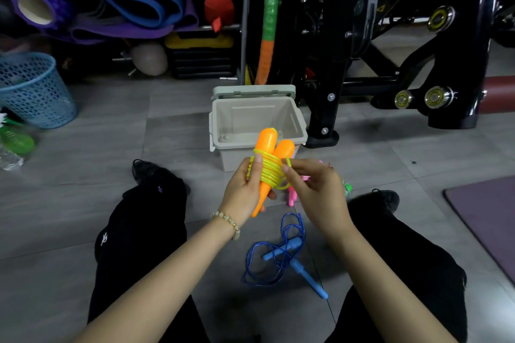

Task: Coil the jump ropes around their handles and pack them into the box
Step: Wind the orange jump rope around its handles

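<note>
The left grip [242, 192] clasped two orange handles [267, 145] wound with yellow rope [269, 172], held just before the open box [237, 159]. The right grip [315, 189] pinched the rope's loose end. Coiling looked nearly finished (tucking the end probably came next). A blue rope [278, 256] lay uncoiled on the floor.

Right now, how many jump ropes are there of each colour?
Orange-handled jump rope with yellow cord, being held: 1
Blue plastic jump rope, lying uncoiled: 1
Pink jump rope, partly hidden: 1
Total: 3
A small green bit nearby is too hidden to count.
</note>
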`<state>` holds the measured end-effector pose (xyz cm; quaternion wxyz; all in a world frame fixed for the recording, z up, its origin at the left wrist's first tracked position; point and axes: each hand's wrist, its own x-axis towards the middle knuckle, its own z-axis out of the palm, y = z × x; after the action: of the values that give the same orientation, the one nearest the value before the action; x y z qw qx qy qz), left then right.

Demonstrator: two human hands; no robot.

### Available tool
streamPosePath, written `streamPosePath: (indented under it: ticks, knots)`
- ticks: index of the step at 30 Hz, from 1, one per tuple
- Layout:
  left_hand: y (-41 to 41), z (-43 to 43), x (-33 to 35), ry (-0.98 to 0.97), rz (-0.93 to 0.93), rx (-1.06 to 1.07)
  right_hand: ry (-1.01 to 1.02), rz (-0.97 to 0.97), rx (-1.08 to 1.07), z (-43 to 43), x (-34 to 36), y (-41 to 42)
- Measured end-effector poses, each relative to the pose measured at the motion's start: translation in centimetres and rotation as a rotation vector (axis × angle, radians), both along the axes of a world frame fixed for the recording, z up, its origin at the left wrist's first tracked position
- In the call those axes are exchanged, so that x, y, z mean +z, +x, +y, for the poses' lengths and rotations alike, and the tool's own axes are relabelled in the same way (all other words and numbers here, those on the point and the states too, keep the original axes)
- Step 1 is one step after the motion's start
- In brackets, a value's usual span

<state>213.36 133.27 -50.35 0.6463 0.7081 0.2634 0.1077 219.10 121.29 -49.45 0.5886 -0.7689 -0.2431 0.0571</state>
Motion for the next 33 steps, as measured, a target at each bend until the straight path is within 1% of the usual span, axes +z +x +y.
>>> streamPosePath:
  ticks: [2,6,9,12,15,19,21,27,30,31,33]
  knots:
    - [-0.5,-0.5,-0.8,-0.030,0.034,-0.017,-0.012,0.003,-0.023,-0.2,-1.3,-0.4]
    - [-1.1,-1.1,-2.1,-0.048,0.136,0.022,0.007,0.107,-0.062,-0.7,-2.7,-0.6]
    - [-1.3,-1.4,-2.6,-0.065,0.144,0.029,-0.018,0.135,-0.070,-0.8,-3.3,-0.6]
    - [-1.3,-1.2,-2.6,-0.050,0.144,0.009,-0.043,0.111,-0.061,-0.8,-3.5,-0.8]
    - [-1.4,-0.8,-2.6,-0.026,0.157,-0.048,-0.068,0.044,-0.050,-0.7,-3.4,-0.8]
    - [-1.7,-0.4,-2.6,-0.033,0.182,-0.078,-0.281,-0.231,0.029,-0.4,-3.6,-0.6]
    - [-1.8,-0.2,-2.7,-0.041,0.180,-0.082,-0.313,-0.265,0.067,-0.3,-3.8,-0.4]
    - [-2.0,0.8,-3.1,0.031,0.178,-0.157,-0.322,-0.137,0.178,-0.5,-3.7,0.0]
    - [-2.3,0.8,-3.5,0.167,0.159,-0.168,-0.271,-0.022,0.235,-0.8,-3.7,0.2]
    - [-2.4,0.7,-3.5,0.196,0.136,-0.158,-0.250,0.018,0.257,-0.8,-3.8,0.2]
    - [-2.6,0.2,-3.3,0.167,0.024,-0.135,-0.208,0.111,0.299,-0.9,-3.9,0.2]
